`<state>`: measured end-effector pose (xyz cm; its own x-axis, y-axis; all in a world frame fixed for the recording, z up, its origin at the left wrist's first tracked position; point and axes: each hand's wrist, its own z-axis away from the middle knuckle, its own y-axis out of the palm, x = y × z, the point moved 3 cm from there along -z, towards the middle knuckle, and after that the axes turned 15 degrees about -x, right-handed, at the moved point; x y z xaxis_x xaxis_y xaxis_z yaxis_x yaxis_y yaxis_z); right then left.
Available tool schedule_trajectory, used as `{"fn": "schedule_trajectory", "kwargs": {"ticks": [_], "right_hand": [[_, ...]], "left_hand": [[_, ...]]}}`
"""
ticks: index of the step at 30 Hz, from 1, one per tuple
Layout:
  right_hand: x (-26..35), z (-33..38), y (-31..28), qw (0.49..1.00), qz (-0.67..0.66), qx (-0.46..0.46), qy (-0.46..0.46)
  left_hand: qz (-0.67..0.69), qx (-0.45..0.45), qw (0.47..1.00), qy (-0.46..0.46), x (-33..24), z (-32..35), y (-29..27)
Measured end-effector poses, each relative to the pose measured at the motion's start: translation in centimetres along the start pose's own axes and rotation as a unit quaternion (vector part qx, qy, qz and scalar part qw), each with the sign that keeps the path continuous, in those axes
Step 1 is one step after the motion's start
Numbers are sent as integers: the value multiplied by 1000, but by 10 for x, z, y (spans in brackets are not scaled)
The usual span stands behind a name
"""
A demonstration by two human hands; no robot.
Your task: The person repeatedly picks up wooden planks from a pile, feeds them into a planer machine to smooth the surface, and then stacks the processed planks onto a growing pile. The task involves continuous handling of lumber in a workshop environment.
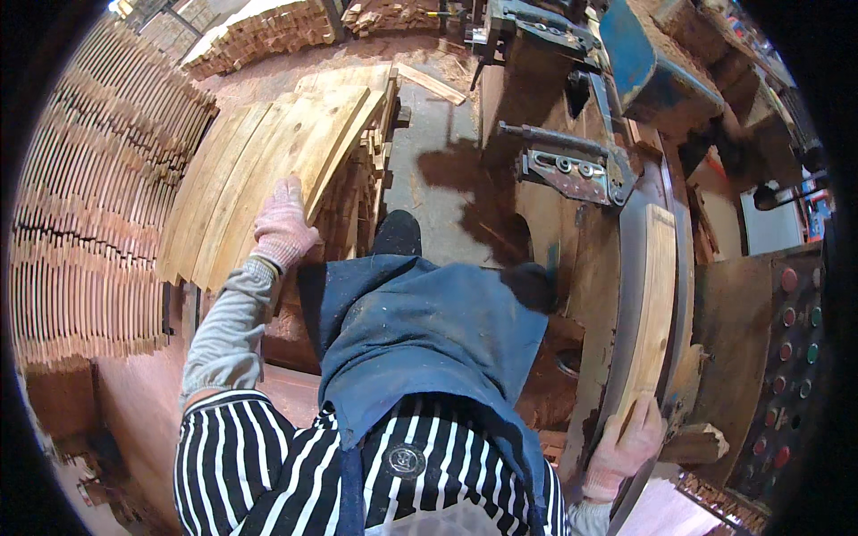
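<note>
Both of my hands wear pale pinkish work gloves. At the left, my left hand (284, 228) is closed over the near edge of a long wooden board (313, 138) on top of a stack. Its thumb side is partly hidden. On the right, my right hand (630, 447) grips the near end of a narrow wooden plank (652, 304), fingers around its end. This plank lies lengthwise on the metal bed (632, 268) of a woodworking machine, pointing away from me toward a metal guide bracket (572, 171).
Layered wooden slats (89, 205) rise at the far left. More timber stacks (259, 36) stand at the back. A loose board (432, 84) lies on the floor. Right of the machine bed are a button panel (786, 357) and a wood offcut (697, 443). A blue metal guard (657, 71) stands ahead.
</note>
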<state>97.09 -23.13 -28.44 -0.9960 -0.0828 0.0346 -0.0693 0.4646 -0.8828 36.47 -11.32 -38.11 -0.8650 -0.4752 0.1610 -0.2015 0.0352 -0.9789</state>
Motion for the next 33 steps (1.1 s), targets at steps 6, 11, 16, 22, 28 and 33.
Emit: {"fn": "schedule_trajectory", "kwargs": {"ticks": [6,11,16,22,28,33], "right_hand": [[-24,-111,93,993,-3,-87,-79],[2,-223,148,995,-1,-92,-48],[116,-206,117,850,-522,18,60],[120,-107,26,916,-359,77,161],[-10,63,-18,981,-32,1,191],[-22,77,-8,972,-12,-100,213]], "left_hand": [[413,83,903,-90,44,-21,-25],[767,132,603,-173,-32,-29,-41],[875,19,478,-75,-185,-34,-74],[878,100,461,84,-313,51,-138],[617,-45,754,221,-257,-20,-67],[300,-57,946,105,-105,-86,-15]]}}
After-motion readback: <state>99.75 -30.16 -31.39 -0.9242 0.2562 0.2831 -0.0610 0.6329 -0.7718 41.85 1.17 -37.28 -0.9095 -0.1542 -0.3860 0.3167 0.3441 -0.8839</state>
